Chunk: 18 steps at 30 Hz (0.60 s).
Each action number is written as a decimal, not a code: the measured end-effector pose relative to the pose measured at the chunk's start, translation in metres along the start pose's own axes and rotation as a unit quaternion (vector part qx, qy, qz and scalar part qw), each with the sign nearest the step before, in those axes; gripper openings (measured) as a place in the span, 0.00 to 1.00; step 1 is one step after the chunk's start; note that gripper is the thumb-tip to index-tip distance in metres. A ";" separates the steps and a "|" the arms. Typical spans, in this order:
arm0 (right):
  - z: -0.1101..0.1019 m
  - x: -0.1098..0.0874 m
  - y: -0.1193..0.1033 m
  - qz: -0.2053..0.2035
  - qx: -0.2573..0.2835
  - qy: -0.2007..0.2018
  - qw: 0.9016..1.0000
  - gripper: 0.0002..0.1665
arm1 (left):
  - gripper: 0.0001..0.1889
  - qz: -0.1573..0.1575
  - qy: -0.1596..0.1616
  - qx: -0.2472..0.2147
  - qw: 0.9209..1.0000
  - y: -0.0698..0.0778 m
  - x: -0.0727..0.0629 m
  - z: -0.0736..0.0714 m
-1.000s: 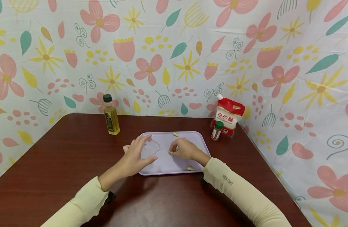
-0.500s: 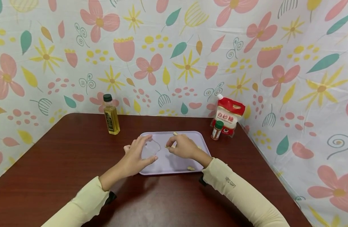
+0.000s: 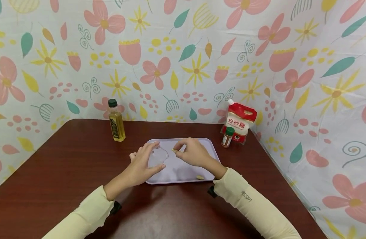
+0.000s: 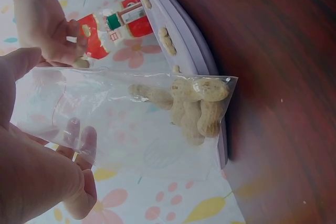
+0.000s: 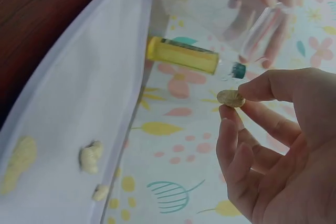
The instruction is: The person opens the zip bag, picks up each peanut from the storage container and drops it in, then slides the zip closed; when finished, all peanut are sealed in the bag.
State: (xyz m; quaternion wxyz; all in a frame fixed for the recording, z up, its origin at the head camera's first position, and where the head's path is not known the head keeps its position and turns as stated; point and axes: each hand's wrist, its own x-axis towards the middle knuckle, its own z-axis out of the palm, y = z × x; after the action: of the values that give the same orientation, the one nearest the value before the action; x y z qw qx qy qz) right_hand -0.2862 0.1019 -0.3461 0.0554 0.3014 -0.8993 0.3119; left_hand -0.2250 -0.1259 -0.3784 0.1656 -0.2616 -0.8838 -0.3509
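My left hand (image 3: 141,167) holds a clear plastic bag (image 4: 115,98) by its mouth, thumb and fingers spread apart. Several unshelled peanuts (image 4: 191,114) lie together at the bottom of the bag. Thumb and fingertips of my right hand (image 3: 194,153) pinch a single peanut (image 5: 230,98), just right of the bag's mouth. Below both hands is the pale lilac tray (image 3: 180,176). One loose peanut (image 3: 200,177) rests near its front edge; more peanuts (image 5: 90,158) on the tray show in the right wrist view, hidden by my right hand in the head view.
An oil bottle (image 3: 117,124) with a dark cap stands at the back left of the brown table (image 3: 66,166). At the back right are a green-capped spice jar (image 3: 227,137) and a red-and-white sugar bag (image 3: 239,121). Flowered cloth (image 3: 171,66) hangs behind and to the right.
My right hand has lifted the peanut from the tray and moved it up and left toward the bag. The left hand and bag have barely moved.
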 end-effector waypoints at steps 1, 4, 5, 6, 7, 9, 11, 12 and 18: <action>-0.001 -0.001 -0.002 0.000 0.002 0.006 1.000 0.06 | 0.40 0.000 0.001 0.001 1.000 0.000 0.000 0.000; -0.005 -0.002 -0.008 0.000 0.006 0.020 1.000 0.06 | 0.40 -0.002 0.001 0.003 1.000 0.000 0.001 0.000; -0.006 -0.003 -0.010 -0.002 0.008 0.025 1.000 0.06 | 0.40 -0.002 0.001 0.004 1.000 0.000 0.002 0.000; -0.007 -0.004 -0.011 -0.004 0.009 0.030 1.000 0.06 | 0.40 -0.002 0.001 0.005 1.000 0.000 0.002 0.000; -0.008 -0.005 -0.013 -0.008 0.011 0.036 0.999 0.06 | 0.40 -0.002 0.001 0.004 1.000 0.001 0.002 0.000; -0.009 -0.006 -0.015 -0.014 0.011 0.048 0.999 0.06 | 0.40 -0.001 0.001 0.005 1.000 0.001 0.003 0.000; -0.010 -0.007 -0.018 -0.022 0.017 0.059 0.998 0.06 | 0.40 -0.001 0.000 0.005 1.000 0.001 0.003 0.000; -0.010 -0.008 -0.020 -0.027 0.020 0.064 0.997 0.06 | 0.40 -0.001 0.000 0.005 1.000 0.001 0.003 0.000; -0.013 -0.012 -0.029 -0.037 0.055 0.071 0.995 0.06 | 0.40 -0.005 -0.006 0.002 1.000 0.002 0.003 -0.001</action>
State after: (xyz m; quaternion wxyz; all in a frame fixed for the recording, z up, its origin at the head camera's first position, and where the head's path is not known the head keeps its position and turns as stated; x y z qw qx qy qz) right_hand -0.2608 0.0979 -0.3244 0.1139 0.3139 -0.8628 0.3795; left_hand -0.2263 -0.1241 -0.3753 0.1591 -0.2587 -0.8866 -0.3488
